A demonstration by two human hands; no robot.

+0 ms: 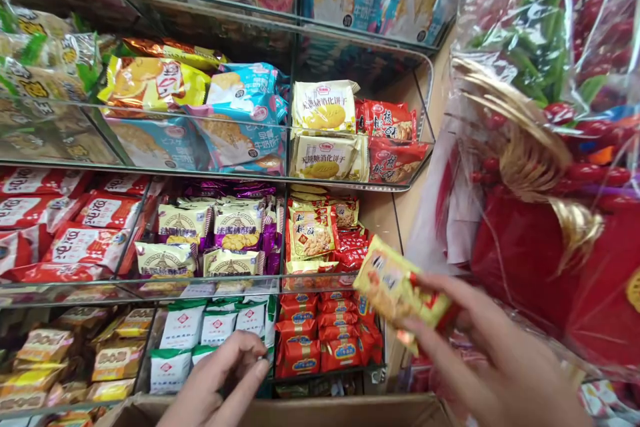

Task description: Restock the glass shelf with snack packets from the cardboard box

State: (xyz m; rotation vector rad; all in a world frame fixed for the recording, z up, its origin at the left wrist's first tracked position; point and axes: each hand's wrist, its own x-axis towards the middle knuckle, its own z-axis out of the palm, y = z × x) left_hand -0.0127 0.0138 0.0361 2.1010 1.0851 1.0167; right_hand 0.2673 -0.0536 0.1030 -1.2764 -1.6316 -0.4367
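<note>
A yellow snack packet [395,283] is held by my right hand [480,347], its thumb on the lower side and fingers on the upper side. The packet is tilted, just right of a shelf compartment with similar yellow packets [311,230] and small red ones. My left hand [220,380] is at the bottom centre, in front of white and green packets [217,328]. Its fingers are curled, thumb close to the fingertips; whatever may be between them is too small to make out. Red packets [297,347] lie in the compartment between the two hands.
Clear-fronted shelf tiers [200,117] hold blue, yellow, cream and red snack packets. A cardboard box rim [300,411] runs along the bottom. Red bags [525,260] and plastic-wrapped decorations [540,33] stand at the right.
</note>
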